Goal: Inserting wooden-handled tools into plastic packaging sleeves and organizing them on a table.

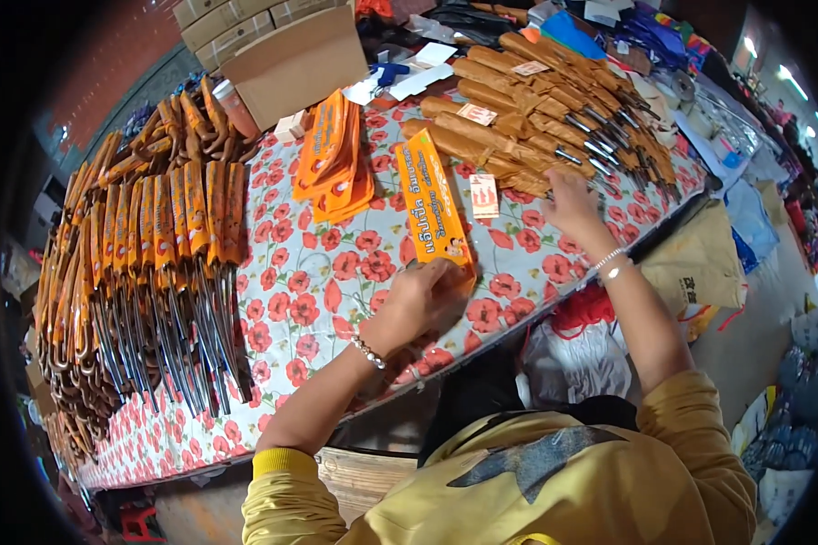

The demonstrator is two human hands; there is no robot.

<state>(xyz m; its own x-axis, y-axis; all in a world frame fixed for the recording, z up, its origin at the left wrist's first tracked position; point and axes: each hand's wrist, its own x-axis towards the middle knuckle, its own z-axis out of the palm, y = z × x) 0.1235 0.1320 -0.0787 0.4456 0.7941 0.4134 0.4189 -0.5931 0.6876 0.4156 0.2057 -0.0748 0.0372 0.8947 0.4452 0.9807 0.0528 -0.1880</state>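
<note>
At twelve o'clock the orange sleeve (433,204) lies flat, its near end pinched by the left hand (413,305), seemingly for steadiness, while the half-curled right hand (573,204) at two borders brown umbrellas (504,141), grip unclear from here.

We see red flowers scattered over a pale grey tablecloth (291,354). Mid-frame, an orange sleeve (434,195) carries dark-and-white print; upper right, wrapped bundles (541,107) are tan-brown; at the bottom, a yellow top (600,481) bears a blue-grey star (527,463).
</note>
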